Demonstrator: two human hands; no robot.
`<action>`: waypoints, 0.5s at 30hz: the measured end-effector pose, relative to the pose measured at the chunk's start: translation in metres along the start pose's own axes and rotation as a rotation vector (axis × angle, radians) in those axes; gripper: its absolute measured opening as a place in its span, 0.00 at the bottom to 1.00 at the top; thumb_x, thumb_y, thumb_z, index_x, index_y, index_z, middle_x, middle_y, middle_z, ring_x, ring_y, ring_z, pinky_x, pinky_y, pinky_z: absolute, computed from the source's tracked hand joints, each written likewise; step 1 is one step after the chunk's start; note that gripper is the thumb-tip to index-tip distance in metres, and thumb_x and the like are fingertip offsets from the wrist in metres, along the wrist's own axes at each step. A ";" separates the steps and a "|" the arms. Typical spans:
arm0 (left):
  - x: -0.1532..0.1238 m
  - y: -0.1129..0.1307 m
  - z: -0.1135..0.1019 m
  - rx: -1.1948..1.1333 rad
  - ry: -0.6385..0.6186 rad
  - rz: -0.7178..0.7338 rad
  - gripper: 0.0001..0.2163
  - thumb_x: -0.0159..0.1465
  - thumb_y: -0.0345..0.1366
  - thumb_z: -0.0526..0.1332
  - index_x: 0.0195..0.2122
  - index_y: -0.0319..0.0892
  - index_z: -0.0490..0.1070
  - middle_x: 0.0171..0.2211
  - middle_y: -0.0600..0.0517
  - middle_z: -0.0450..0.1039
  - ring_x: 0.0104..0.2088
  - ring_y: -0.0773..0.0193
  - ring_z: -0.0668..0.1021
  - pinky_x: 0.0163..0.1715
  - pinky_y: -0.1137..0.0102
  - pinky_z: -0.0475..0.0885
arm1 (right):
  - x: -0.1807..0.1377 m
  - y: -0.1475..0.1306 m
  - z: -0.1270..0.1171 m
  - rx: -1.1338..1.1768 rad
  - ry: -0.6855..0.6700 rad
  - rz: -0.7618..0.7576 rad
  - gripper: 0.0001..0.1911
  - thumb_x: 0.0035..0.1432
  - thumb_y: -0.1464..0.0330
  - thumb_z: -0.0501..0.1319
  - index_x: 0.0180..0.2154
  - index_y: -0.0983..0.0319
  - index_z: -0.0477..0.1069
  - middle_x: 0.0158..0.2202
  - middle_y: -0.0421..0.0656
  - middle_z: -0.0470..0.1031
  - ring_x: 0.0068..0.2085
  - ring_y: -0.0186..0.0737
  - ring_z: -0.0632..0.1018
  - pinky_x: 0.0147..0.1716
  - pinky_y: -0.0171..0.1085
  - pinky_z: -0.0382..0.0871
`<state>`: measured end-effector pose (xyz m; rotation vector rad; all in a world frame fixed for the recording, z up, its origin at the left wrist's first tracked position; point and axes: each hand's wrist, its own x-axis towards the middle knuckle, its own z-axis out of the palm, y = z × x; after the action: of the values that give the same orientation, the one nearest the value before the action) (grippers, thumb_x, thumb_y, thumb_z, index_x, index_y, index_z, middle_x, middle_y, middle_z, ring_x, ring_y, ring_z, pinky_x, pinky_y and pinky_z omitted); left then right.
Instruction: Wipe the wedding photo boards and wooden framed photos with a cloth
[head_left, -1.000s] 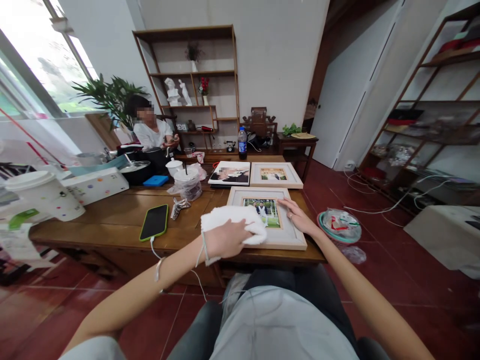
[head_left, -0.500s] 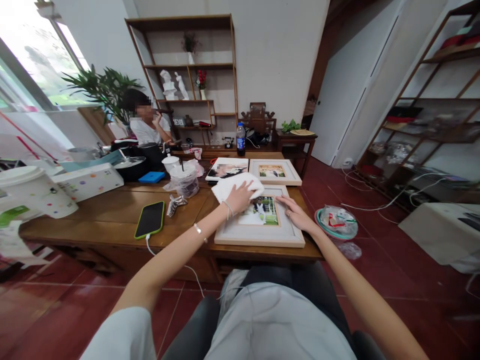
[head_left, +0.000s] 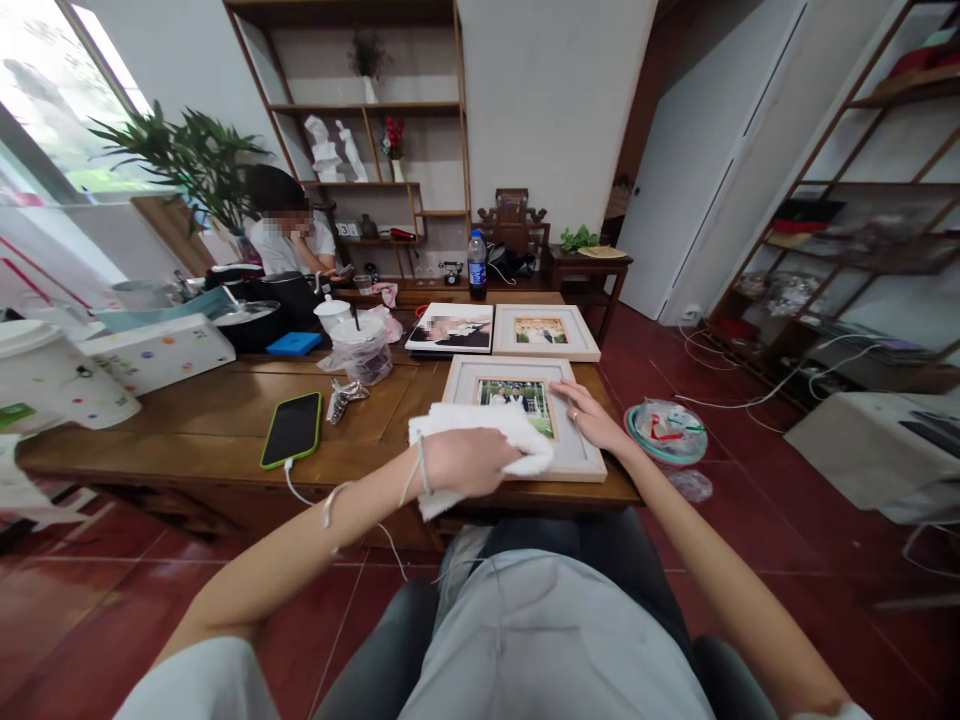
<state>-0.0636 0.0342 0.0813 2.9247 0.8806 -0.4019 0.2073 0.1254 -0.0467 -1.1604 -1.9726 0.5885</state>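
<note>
Framed photograph [head_left: 536, 398] lies flat at the wooden table's [head_left: 375, 412] near edge; the left hand [head_left: 469, 463], fingers bunched, grips a white cloth [head_left: 526, 433] over it; the right hand [head_left: 592, 415] rests on its right side, fingers outstretched.

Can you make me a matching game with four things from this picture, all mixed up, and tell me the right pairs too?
Things:
1. soft white cloth
2. black-screened phone in a green case
3. tall, dark plastic bottle
4. nearest photo in a square, pale frame

Clues:
A. touched by the right hand's fingers
B. has a blue cap on top
C. held by the left hand
D. has a thin white cable plugged in

Right pairs: 1-C, 2-D, 3-B, 4-A.
</note>
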 end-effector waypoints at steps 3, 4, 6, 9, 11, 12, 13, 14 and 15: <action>-0.018 0.024 0.007 0.028 0.081 0.069 0.16 0.64 0.28 0.52 0.52 0.40 0.69 0.58 0.40 0.68 0.56 0.51 0.73 0.47 0.63 0.72 | -0.001 -0.001 0.000 -0.009 0.002 0.003 0.32 0.48 0.75 0.53 0.57 0.59 0.67 0.64 0.47 0.61 0.67 0.49 0.56 0.66 0.55 0.46; -0.019 0.027 0.011 0.043 0.103 0.067 0.16 0.64 0.28 0.52 0.53 0.41 0.68 0.62 0.40 0.63 0.60 0.50 0.68 0.50 0.61 0.70 | -0.001 -0.001 0.000 -0.010 0.000 0.000 0.32 0.48 0.74 0.53 0.57 0.59 0.67 0.64 0.47 0.61 0.67 0.49 0.57 0.66 0.55 0.46; -0.011 0.023 0.020 0.062 0.133 0.020 0.18 0.64 0.28 0.53 0.56 0.41 0.66 0.66 0.41 0.55 0.65 0.49 0.60 0.55 0.57 0.67 | 0.000 0.000 0.000 -0.010 -0.002 -0.003 0.32 0.48 0.74 0.53 0.57 0.59 0.67 0.64 0.48 0.61 0.67 0.50 0.57 0.66 0.55 0.46; 0.013 -0.001 0.030 0.070 0.133 -0.103 0.21 0.64 0.27 0.53 0.58 0.42 0.64 0.68 0.42 0.50 0.67 0.47 0.57 0.58 0.50 0.63 | 0.001 0.001 0.000 -0.006 0.000 -0.003 0.32 0.48 0.74 0.53 0.57 0.59 0.67 0.64 0.48 0.61 0.67 0.50 0.57 0.66 0.56 0.46; 0.031 -0.024 0.034 0.084 0.152 -0.180 0.22 0.63 0.26 0.52 0.59 0.43 0.63 0.69 0.43 0.48 0.67 0.46 0.55 0.59 0.45 0.59 | 0.001 0.003 0.000 -0.005 0.006 -0.003 0.32 0.48 0.74 0.53 0.57 0.58 0.67 0.64 0.47 0.61 0.67 0.50 0.58 0.66 0.56 0.46; 0.040 -0.036 0.035 0.091 0.178 -0.217 0.23 0.63 0.25 0.52 0.59 0.43 0.63 0.69 0.44 0.47 0.67 0.45 0.55 0.59 0.43 0.57 | 0.001 0.003 0.000 -0.006 0.008 -0.005 0.33 0.48 0.74 0.53 0.58 0.58 0.67 0.64 0.47 0.62 0.67 0.50 0.58 0.66 0.56 0.46; 0.049 -0.048 0.036 0.097 0.214 -0.251 0.23 0.63 0.25 0.52 0.60 0.44 0.63 0.69 0.44 0.47 0.67 0.45 0.54 0.60 0.43 0.56 | 0.001 0.004 0.000 -0.007 0.008 -0.008 0.33 0.48 0.74 0.53 0.58 0.58 0.67 0.64 0.47 0.62 0.67 0.50 0.58 0.66 0.55 0.47; 0.057 -0.060 0.036 0.099 0.254 -0.287 0.23 0.63 0.25 0.52 0.60 0.44 0.63 0.69 0.44 0.46 0.68 0.45 0.53 0.60 0.42 0.55 | 0.001 0.005 0.000 -0.007 0.008 -0.013 0.33 0.48 0.74 0.53 0.58 0.58 0.67 0.64 0.47 0.62 0.67 0.50 0.58 0.66 0.56 0.47; 0.065 -0.072 0.035 0.099 0.293 -0.324 0.23 0.63 0.25 0.52 0.60 0.45 0.63 0.69 0.44 0.46 0.68 0.45 0.52 0.60 0.42 0.55 | 0.001 0.006 0.000 -0.007 0.006 -0.021 0.33 0.48 0.74 0.53 0.58 0.57 0.67 0.64 0.47 0.62 0.66 0.50 0.59 0.66 0.56 0.47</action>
<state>-0.0591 0.1239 0.0311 2.9795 1.4199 -0.0278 0.2104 0.1294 -0.0504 -1.1436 -1.9806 0.5665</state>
